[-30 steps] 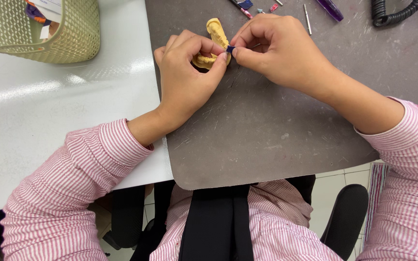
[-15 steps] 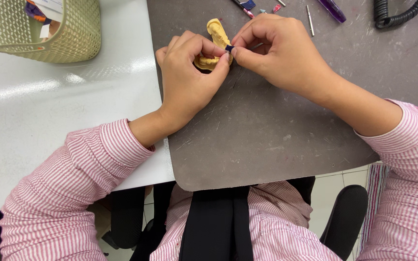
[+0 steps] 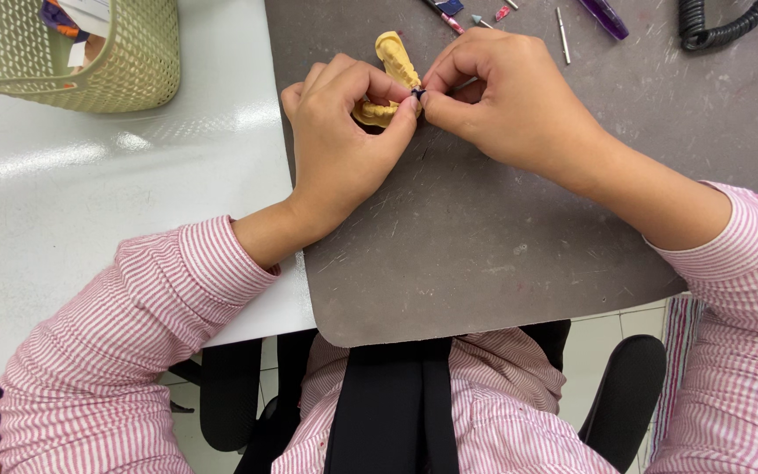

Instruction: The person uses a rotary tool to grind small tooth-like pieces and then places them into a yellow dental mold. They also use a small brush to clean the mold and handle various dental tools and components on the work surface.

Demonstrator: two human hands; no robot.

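A yellow plaster dental cast (image 3: 394, 54) sits at the far edge of the grey work mat (image 3: 484, 228). My left hand (image 3: 344, 132) curls around the cast's lower part and holds it. My right hand (image 3: 502, 96) meets the left at the fingertips, and both pinch a tiny dark blue piece (image 3: 417, 91) against the cast. Most of the cast is hidden under my fingers. Both sleeves are pink-and-white striped.
A woven green basket (image 3: 125, 79) with papers stands at the back left on the white table (image 3: 89, 202). Small burs (image 3: 563, 22), a purple pen (image 3: 603, 17) and a coiled black cord (image 3: 721, 26) lie along the mat's far edge.
Both hands have stayed on the cast with only slight finger shifts; the pinch on the small dark piece is the same.
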